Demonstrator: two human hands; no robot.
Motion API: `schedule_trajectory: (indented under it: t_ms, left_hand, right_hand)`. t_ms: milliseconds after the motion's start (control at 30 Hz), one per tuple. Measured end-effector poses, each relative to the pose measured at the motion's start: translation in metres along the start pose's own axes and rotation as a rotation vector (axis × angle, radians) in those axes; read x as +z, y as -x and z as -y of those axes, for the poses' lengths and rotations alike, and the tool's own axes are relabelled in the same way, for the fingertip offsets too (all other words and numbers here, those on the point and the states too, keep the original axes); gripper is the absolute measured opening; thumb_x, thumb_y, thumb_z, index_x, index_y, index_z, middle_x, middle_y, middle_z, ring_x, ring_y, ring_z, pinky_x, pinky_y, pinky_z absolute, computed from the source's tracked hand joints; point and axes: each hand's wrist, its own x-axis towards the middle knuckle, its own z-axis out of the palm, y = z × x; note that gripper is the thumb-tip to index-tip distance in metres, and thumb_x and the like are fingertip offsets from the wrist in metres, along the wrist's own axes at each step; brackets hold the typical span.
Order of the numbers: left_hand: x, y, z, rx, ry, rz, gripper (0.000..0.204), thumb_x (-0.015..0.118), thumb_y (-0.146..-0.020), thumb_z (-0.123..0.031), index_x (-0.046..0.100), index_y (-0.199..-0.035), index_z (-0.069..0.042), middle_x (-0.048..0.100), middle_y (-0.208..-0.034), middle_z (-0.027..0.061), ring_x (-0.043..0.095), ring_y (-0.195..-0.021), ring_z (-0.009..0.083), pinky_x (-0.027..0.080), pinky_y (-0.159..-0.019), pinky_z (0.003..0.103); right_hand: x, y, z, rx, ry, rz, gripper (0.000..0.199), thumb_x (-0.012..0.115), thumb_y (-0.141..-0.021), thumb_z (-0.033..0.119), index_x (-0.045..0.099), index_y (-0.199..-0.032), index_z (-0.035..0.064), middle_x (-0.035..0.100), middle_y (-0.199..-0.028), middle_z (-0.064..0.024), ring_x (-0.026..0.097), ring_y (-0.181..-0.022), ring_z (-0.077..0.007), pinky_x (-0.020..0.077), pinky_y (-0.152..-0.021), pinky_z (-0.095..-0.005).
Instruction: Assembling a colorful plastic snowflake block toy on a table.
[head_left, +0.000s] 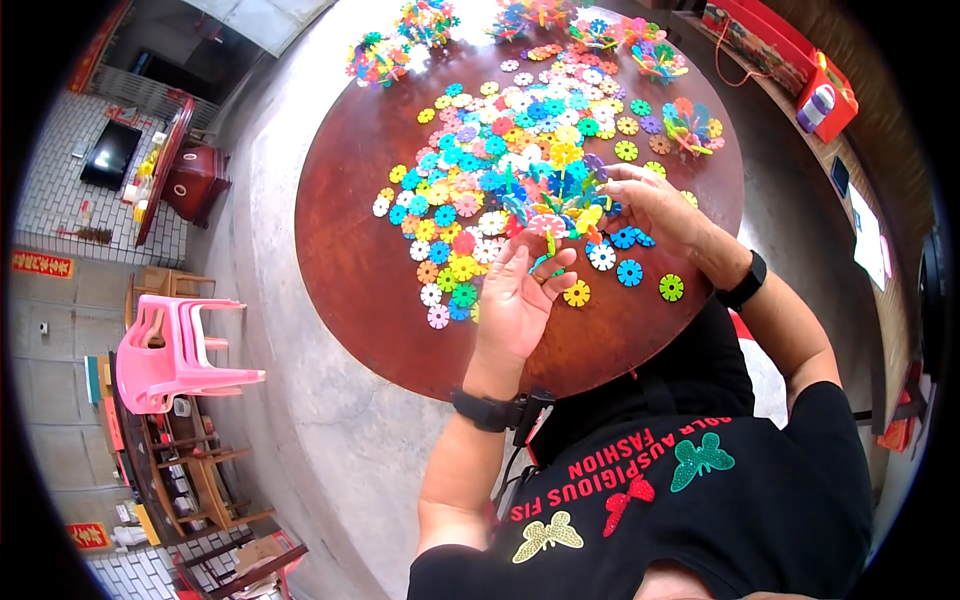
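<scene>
Cluster: both hands are working on a small assembly of interlocked plastic snowflake discs [560, 205], in mixed blue, pink, yellow and green, sitting just above the round brown bench [350, 260] near its middle, at the near edge of the loose pile.
Left hand: the left hand [520, 295] is reaching up from below, palm turned toward the camera, fingers half curled; its grip is pinching a thin green piece at the cluster's lower edge.
Right hand: the right hand [655, 205] is coming in from the right, its fingers closing on the cluster's right side; the fingertips are partly hidden among the discs, so I cannot tell exactly which disc they are pinching.
Handling: judging by look, the cluster is light, stiff plastic, smooth and somewhat slippery; the slotted joints are likely holding by friction only, so a pull at an outer disc may be popping it loose.
Where to hold: the densest middle, where several discs cross, seems the safest spot.
Direction: the cluster is looking roughly spiky all round, with a slight long axis running left to right between the two hands; no clear front.
Surroundings: loose discs [500, 140] are lying scattered flat over the bench, and finished clusters [690, 125] are sitting near the far rim.
</scene>
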Motion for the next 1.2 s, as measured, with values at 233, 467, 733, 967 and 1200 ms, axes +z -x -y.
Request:
schedule_trajectory:
  t_ms: [233,467,733,967,1200]
  left_hand:
    - [0.006,0.0,0.0,0.012,-0.067,-0.011,0.03,0.047,-0.095,-0.024,0.05,-0.118,-0.005,0.058,-0.112,0.012,0.06,-0.098,0.0262,0.053,-0.078,0.038]
    - [0.003,-0.001,-0.003,0.128,-0.104,-0.118,0.031,0.05,-0.094,-0.029,0.047,-0.113,-0.005,0.057,-0.106,0.0103,0.06,-0.097,0.0259,0.053,-0.077,0.038]
    - [-0.008,-0.006,-0.003,0.214,-0.333,-0.198,0.021,0.05,-0.094,-0.014,0.046,-0.113,-0.006,0.058,-0.107,0.0108,0.061,-0.094,0.0227,0.055,-0.074,0.038]
    - [-0.006,-0.007,-0.006,0.192,-0.363,-0.242,0.023,0.048,-0.094,-0.01,0.044,-0.116,-0.006,0.058,-0.107,0.0098,0.061,-0.09,0.0193,0.054,-0.074,0.037]
    - [-0.003,-0.005,-0.008,0.179,-0.381,-0.306,0.023,0.047,-0.094,-0.012,0.045,-0.116,-0.007,0.059,-0.107,0.0084,0.061,-0.089,0.0187,0.054,-0.072,0.037]
  right_hand:
    - [-0.006,-0.003,0.001,-0.046,0.205,-0.011,0.061,0.06,-0.082,0.029,0.04,-0.128,-0.0062,0.056,-0.11,-0.013,0.06,-0.089,-0.0172,0.0473,-0.074,-0.0281]
    - [0.008,0.006,0.004,-0.139,0.327,0.054,0.055,0.059,-0.082,0.025,0.041,-0.126,-0.0018,0.056,-0.107,-0.0058,0.051,-0.095,-0.012,0.0424,-0.079,-0.027]
    - [0.006,0.002,-0.018,-0.269,0.384,0.093,0.028,0.061,-0.084,0.014,0.055,-0.106,-0.0018,0.057,-0.09,-0.0012,0.055,-0.085,-0.0081,0.0483,-0.074,-0.0259]
    - [0.003,0.004,-0.017,-0.249,0.59,0.067,0.01,0.059,-0.084,0.007,0.057,-0.092,0.0024,0.057,-0.076,0.0003,0.053,-0.062,-0.0044,0.0465,-0.046,-0.022]
    - [0.005,0.004,-0.014,-0.593,0.876,0.054,0.006,0.06,-0.08,0.003,0.057,-0.085,-0.0008,0.054,-0.069,-0.0058,0.057,-0.058,-0.0104,0.0455,-0.046,-0.0263]
